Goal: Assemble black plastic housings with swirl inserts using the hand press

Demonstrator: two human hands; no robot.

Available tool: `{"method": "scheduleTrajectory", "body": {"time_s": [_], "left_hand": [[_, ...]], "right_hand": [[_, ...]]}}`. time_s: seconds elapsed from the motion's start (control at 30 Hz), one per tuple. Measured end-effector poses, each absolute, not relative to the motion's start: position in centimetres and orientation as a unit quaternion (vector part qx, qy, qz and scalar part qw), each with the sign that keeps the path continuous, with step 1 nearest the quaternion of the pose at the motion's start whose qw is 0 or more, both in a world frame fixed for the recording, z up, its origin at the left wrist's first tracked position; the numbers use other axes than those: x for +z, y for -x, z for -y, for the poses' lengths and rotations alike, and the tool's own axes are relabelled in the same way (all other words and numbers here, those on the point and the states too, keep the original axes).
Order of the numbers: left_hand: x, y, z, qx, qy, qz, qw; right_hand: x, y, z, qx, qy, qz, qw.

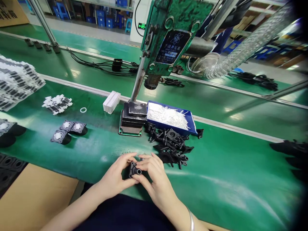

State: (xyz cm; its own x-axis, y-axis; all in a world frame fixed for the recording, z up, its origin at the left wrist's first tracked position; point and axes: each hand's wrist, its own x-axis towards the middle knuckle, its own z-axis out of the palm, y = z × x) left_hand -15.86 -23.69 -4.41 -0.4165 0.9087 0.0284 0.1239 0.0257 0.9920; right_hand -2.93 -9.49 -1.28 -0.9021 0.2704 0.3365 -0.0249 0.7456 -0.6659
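Close to the table's front edge, a black plastic pump cover (134,170) with a short round spout is held between both hands. My left hand (117,175) closes on its left side, thumb below and fingers above. From the other side my right hand (154,175) grips it by the spout, with the fingers bent over the top. Part of the cover is hidden by the fingers. Right beyond my hands lies a heap of similar black plastic parts (172,144). Behind that heap is a blue tray (192,120) filled with thin white rods.
A green hand press (166,35) rises over its black base (133,118) ahead. To the left are black housings with white impellers (69,130), a white ring (83,110), white-and-black rotors (57,104) and a white block (111,102). A clear ribbed hose (245,45) hangs at right.
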Motion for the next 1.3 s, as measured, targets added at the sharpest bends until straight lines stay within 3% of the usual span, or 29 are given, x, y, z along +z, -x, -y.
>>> {"method": "scheduleTrajectory", "body": {"time_s": [0.4,0.57,0.77,0.97,1.17,1.3], "left_hand": [[-3.2,16.4,23.5,0.521,-0.446,-0.654,0.319],[-2.0,17.4,23.5,0.528,-0.453,-0.658,0.289],[5.7,23.5,20.1,0.531,-0.516,-0.668,0.082],[7.9,28.9,13.7,0.596,-0.47,-0.642,0.108],[7.4,30.0,11.6,0.582,-0.481,-0.647,0.103],[7.4,30.4,11.2,0.575,-0.481,-0.655,0.096]], "right_hand": [[-1.1,3.3,9.9,0.362,0.066,0.904,0.216],[1.5,3.4,8.5,0.387,0.033,0.899,0.202],[9.4,5.3,3.2,0.279,0.019,0.89,0.361],[19.3,13.4,-4.2,0.223,0.015,0.792,0.568],[29.3,19.8,-9.0,0.203,-0.07,0.802,0.557],[27.9,16.6,-5.5,0.192,-0.069,0.784,0.586]]}}
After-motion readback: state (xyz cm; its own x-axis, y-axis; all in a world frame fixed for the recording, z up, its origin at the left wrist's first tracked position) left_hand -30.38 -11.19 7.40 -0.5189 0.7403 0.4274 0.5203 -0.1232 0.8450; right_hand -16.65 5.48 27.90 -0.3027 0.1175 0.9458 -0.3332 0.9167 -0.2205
